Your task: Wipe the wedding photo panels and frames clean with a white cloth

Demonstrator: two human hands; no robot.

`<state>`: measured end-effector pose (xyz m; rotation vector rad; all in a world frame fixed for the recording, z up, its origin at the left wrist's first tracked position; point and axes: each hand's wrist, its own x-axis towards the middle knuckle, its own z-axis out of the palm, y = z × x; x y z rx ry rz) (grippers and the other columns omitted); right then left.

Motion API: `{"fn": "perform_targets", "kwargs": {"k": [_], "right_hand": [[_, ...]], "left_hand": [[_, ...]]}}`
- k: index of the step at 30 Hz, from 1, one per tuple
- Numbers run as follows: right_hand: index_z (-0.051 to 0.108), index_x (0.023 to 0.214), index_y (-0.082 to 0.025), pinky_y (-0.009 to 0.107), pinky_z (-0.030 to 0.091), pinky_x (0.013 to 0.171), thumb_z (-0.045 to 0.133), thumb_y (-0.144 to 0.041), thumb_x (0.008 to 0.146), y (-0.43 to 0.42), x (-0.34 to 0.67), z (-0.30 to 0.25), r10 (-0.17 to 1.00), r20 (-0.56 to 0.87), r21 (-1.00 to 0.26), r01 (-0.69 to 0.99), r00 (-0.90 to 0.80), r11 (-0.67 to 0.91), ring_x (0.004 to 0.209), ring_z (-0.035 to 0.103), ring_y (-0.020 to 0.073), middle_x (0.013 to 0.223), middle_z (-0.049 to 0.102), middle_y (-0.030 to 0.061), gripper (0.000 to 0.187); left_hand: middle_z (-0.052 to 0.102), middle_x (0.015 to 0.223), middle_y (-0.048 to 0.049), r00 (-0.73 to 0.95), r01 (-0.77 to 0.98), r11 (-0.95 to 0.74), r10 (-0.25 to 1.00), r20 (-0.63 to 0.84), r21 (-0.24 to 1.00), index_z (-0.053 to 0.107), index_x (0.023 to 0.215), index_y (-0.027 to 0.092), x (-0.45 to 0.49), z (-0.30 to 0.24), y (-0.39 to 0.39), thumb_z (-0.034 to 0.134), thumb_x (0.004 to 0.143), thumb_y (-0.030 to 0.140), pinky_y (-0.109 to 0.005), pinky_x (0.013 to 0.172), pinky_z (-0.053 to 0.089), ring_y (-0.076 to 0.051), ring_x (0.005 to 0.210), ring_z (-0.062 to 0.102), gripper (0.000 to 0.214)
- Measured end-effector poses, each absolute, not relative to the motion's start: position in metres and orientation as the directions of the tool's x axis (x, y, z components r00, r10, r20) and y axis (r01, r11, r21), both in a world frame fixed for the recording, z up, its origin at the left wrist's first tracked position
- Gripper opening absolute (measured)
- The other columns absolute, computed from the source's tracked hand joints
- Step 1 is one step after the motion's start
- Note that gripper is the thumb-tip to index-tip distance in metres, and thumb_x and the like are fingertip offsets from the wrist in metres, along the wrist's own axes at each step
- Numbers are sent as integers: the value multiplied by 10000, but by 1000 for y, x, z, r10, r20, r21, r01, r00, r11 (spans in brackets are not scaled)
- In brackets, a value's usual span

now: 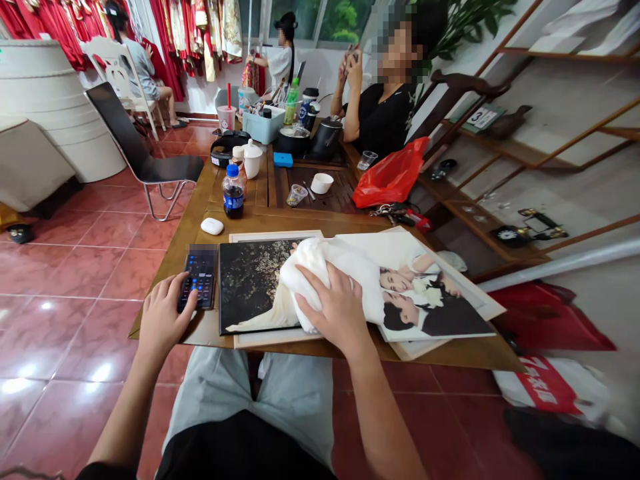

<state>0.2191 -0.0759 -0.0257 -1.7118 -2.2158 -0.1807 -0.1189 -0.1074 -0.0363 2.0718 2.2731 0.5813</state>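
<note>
Seen from the person's head, looking down over their lap at a wooden table. The right hand lies on a crumpled white cloth, its fingers spread and pressing down, with no visible grip. The cloth sits on a dark panel with a gold pattern, near its right edge and against a wedding portrait that overlaps the panel and tilts across a pale frame. The left hand rests beside the panel, its fingers loosely curled and open, one fingertip touching a lit phone lying face up. Farther along the table are white earbuds in a case, a cola bottle and a red plastic bag. Across the table, a seated co-worker in black holds up a phone in both hands. Red gowns hang on racks in the background.
</note>
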Motion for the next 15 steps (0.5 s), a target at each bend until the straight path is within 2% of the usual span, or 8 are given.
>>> {"fn": "perform_targets", "kwargs": {"k": [4,10,15], "right_hand": [[556,1499,-353,536,386,1101,469,-492,1016,-76,219,-26,914,338,-96,958,-223,269,1321,499,333,1480,503,152,510],[569,1494,-329,542,393,1090,476,-483,1017,-75,220,-28,900,365,-91,953,-238,289,1293,519,341,1461,502,168,510],[575,1491,-326,545,399,1088,494,-475,1014,-75,220,-27,898,368,-91,952,-240,291,1287,526,343,1455,508,171,506]], "left_hand": [[635,1409,-108,-146,966,86,961,237,243,538,1400,258,-112,-36,-106,375,1033,521,-509,1113,424,-335,1345,544,480],[667,1363,-118,-180,951,104,952,246,293,527,1382,238,-111,-37,-108,375,1036,522,-502,1114,399,-328,1322,561,473],[654,1403,-104,-162,961,95,955,248,260,537,1383,253,-111,-38,-107,379,1040,511,-506,1116,390,-327,1347,546,457]]}}
